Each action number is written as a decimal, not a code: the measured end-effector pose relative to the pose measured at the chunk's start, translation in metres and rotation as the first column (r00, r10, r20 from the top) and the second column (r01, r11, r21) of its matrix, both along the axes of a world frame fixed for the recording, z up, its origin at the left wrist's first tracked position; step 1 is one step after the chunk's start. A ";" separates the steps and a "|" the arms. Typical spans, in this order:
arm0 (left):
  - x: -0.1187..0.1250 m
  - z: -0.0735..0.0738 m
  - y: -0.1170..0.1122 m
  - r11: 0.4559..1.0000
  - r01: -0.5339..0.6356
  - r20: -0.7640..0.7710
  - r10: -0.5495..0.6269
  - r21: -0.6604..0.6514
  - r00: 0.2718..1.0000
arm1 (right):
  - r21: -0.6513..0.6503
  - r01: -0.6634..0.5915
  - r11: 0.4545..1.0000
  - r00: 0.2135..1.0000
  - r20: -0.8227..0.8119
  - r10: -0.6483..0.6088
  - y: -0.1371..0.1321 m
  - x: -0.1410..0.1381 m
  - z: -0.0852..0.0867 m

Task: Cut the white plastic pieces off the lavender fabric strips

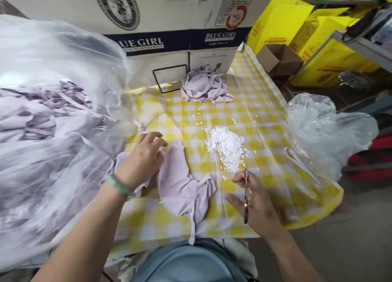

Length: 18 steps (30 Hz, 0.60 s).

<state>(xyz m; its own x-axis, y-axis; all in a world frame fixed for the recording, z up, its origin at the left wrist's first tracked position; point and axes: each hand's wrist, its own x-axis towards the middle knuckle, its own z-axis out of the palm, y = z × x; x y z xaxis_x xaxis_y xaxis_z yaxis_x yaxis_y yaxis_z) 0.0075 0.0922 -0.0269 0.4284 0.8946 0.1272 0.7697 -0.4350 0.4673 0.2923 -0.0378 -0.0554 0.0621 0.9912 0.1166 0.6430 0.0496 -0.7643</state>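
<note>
My left hand, with a green bangle at its wrist, is over a lilac fabric garment. Its fingers are loosely bent and apart, close to the cloth's upper edge, and no grip on the cloth shows. Thin straps trail from the garment towards the table's front edge. On the right, a small pair of scissors is held in my right hand, blades pointing away from me. Just beyond the scissors lies a heap of small white pieces.
A large clear plastic bag with lilac cloth fills the left. More lilac garments are piled before cardboard boxes at the back. Another plastic bag lies at the right edge of the yellow checked tablecloth. Yellow bags stand beyond.
</note>
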 end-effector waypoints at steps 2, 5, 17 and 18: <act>-0.016 -0.017 0.024 1.000 -0.028 -0.091 0.027 -0.014 0.996 | 0.009 -0.065 0.998 0.998 -0.025 0.066 0.012 -0.021 0.003; -0.020 -0.033 0.042 0.998 0.019 -0.072 -0.023 -0.063 0.997 | 0.013 -0.144 0.990 0.984 -0.101 0.144 0.037 -0.053 0.009; -0.019 0.073 -0.031 0.969 -0.073 0.659 0.213 -0.234 0.721 | 0.071 -0.280 0.957 0.853 -0.438 0.282 0.109 -0.127 0.031; -0.024 0.073 -0.039 0.961 -0.101 0.663 0.251 -0.257 0.705 | 0.061 -0.268 0.961 0.849 -0.456 0.266 0.109 -0.122 0.028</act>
<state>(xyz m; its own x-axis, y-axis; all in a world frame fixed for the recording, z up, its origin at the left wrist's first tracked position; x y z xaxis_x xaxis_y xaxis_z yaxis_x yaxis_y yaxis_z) -0.0163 0.0528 0.0465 0.1229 0.9820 0.1437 0.2587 -0.1715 0.9506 0.1698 0.0710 -0.0277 -0.1602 0.9777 0.1359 0.1852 0.1650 -0.9687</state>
